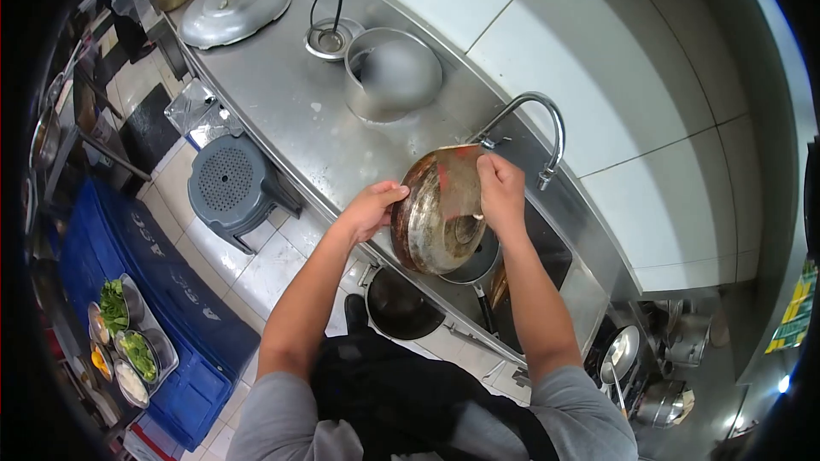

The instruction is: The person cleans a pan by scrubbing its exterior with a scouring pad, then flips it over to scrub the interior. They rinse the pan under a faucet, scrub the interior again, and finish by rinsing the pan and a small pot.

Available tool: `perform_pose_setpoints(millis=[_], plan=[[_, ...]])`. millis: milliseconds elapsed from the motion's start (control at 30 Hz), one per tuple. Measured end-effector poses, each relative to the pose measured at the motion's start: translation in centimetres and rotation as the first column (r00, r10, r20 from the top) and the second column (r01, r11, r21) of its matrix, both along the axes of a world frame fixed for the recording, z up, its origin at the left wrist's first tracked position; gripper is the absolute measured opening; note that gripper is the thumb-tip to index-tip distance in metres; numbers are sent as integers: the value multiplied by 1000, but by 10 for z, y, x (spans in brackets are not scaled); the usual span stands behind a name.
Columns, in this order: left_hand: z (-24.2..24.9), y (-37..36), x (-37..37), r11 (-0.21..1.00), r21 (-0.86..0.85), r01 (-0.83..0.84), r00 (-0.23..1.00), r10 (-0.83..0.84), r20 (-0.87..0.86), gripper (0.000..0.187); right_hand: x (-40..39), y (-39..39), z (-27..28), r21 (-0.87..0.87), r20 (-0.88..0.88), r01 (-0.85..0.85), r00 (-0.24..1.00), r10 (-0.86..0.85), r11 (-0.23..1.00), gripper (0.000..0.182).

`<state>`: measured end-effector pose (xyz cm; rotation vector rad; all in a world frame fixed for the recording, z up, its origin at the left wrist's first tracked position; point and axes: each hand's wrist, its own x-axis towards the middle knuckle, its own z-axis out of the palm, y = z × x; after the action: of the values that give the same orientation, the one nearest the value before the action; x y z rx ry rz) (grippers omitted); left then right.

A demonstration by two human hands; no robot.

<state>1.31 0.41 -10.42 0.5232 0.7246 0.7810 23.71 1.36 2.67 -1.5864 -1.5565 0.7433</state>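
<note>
A worn metal pan (418,226) with a scorched, stained underside is tilted up over the sink edge, its bottom facing me. My left hand (376,210) grips its rim on the left side, thumb on the outer face. Against the right part of that underside lies a thin brownish, mesh-like cloth (460,183) with red streaks. My right hand (502,188) is closed on the cloth's edge, knuckles up. Beneath, a dark frying pan (475,266) sits in the sink (547,258), partly hidden by the lifted pan.
A curved faucet (553,132) rises behind my right hand. On the steel counter (273,90) stand a large pot (363,101), a small metal bowl (320,49) and a domed lid (239,13). A grey stool (229,179) and blue bin (128,248) are at left.
</note>
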Motion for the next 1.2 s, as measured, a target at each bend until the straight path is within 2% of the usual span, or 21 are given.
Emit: perform_pose_setpoints(millis=[33, 67, 100, 133, 167, 200, 267, 300, 400, 433, 567, 633, 667, 733, 833, 967, 1033, 1067, 1133, 1167, 1200], plan=[[7, 3, -5, 989, 135, 62, 963, -24, -270, 23, -2, -6, -2, -19, -156, 13, 988, -16, 1000, 25], [24, 2, -7, 988, 143, 65, 962, -24, -273, 23, -6, -13, 2, -11, -159, 15, 987, -17, 1000, 25], [40, -2, -8, 922, 383, -51, 862, 234, -450, 23, -12, -20, 7, -58, -338, 1, 941, -21, 998, 26], [61, -6, -10, 783, 614, -97, 684, 501, -531, 22, -17, -27, 13, -101, -507, -24, 861, -31, 995, 27], [85, -8, -12, 759, 622, -194, 759, 518, -395, 25, -21, -33, 18, -97, -514, -26, 857, -28, 995, 27], [102, -12, -13, 755, 629, -188, 756, 520, -399, 25, -25, -40, 24, -73, -524, -45, 852, 0, 996, 28], [134, -19, -13, 785, 603, -146, 906, 350, -237, 25, -25, -46, 26, -38, -541, -67, 840, 36, 997, 28], [149, -27, -7, 786, 601, -142, 934, 308, -183, 23, -21, -46, 21, -10, -506, -94, 859, 77, 996, 27], [156, -35, 5, 817, 571, -86, 943, 252, -218, 19, -26, -54, 30, 19, -491, -142, 861, 133, 990, 25], [158, -36, 7, 831, 543, -121, 949, 257, -183, 15, -28, -56, 34, 19, -507, -164, 849, 151, 986, 23], [166, -41, 8, 839, 534, -109, 931, 274, -240, 15, -25, -67, 38, 8, -546, -211, 818, 181, 977, 21], [168, -43, 11, 851, 498, -169, 917, 321, -238, 11, -26, -73, 46, -28, -698, -305, 687, 200, 952, 22], [167, -42, 13, 852, 497, -164, 917, 318, -242, 11, -28, -76, 52, -28, -702, -302, 685, 196, 953, 22], [167, -42, 18, 847, 471, -245, 931, 342, -131, 15, -33, -84, 62, -17, -770, -342, 604, 206, 940, 26], [184, -50, 21, 850, 421, -315, 922, 380, -77, 16, -28, -93, 67, -116, -741, -380, 648, 175, 918, 20], [198, -56, 22, 804, 534, -261, 917, 379, -122, 15, -13, -96, 62, -82, -693, -420, 676, 251, 904, 14], [210, -63, 25, 781, 570, -257, 927, 366, -84, 14, -12, -97, 61, -35, -618, -296, 757, 212, 954, 11], [208, -64, 24, 779, 572, -256, 927, 366, -84, 14, -10, -95, 59, -32, -618, -296, 756, 214, 955, 11], [198, -64, 17, 801, 592, -87, 954, 239, -183, 13, -5, -90, 54, -85, -545, -273, 818, 185, 958, 18], [193, -63, 15, 804, 589, -89, 953, 240, -183, 13, -9, -89, 52, -89, -546, -275, 818, 184, 957, 18], [189, -62, 14, 757, 653, -14, 860, 342, -378, 14, -19, -88, 49, -20, -632, -167, 766, 117, 986, 25]])
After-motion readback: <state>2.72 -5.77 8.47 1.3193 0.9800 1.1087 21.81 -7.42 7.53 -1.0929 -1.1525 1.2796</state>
